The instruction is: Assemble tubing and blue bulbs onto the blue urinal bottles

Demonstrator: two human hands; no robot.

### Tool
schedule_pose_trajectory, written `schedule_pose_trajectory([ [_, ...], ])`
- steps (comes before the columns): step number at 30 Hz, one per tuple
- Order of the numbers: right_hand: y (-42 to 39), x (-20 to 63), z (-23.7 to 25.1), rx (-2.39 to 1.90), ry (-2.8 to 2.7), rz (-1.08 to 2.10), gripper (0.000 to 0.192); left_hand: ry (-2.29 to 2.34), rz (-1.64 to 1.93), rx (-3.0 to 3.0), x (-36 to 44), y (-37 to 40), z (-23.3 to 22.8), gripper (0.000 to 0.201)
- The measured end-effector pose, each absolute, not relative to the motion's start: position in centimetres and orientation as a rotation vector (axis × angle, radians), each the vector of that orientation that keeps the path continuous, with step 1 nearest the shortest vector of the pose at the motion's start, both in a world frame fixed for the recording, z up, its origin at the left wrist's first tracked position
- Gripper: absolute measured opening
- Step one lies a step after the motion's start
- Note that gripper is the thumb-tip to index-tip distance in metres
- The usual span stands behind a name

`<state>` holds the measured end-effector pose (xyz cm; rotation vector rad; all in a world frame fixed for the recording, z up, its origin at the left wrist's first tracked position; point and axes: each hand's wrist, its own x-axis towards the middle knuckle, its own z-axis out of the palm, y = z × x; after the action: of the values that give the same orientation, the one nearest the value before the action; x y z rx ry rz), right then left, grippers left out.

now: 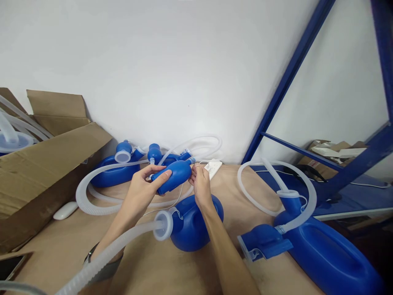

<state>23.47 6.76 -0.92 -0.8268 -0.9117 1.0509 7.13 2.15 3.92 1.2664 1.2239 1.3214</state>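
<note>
Around blue piece (178,174), left fingers (162,178)

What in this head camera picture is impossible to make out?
In the head view:
Inside of the held blue cup: its own shell hides it.
Whether the right hand holds anything: its fingers hide that.
Part of the middle bottle: behind the right forearm.
Rest of the phone: cut off by left edge.

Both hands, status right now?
Left hand: holding the blue plastic piece.
Right hand: fingers curled by its narrow end; grip can't be told.
</note>
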Motion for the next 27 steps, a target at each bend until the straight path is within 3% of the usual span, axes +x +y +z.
schedule_pose_trajectory([
  [7,6.4,24.4,-0.3,-0.765,-0.994,0.917,0.043,1.068,1.195,0.912,6.4,2.8,4.1,0.046],
  [14,6.0,24.9,1.0,-0.736,-0.952,0.910,0.037,1.104,1.301,1.154,6.0,1.7,5.3,0.048],
  [21,4.4,26.2,4.4,-0.446,-0.480,1.317,0.035,1.173,1.083,1.639,5.9,1.2,5.1,0.054],
  [24,3.8,26.5,5.1,-0.376,-0.389,1.268,0.053,1.137,0.969,1.808,6.2,0.8,5.2,0.057],
  [27,3.5,26.5,5.0,-0.401,-0.392,1.184,0.062,1.139,0.886,1.615,6.5,0.4,5.4,0.056],
])
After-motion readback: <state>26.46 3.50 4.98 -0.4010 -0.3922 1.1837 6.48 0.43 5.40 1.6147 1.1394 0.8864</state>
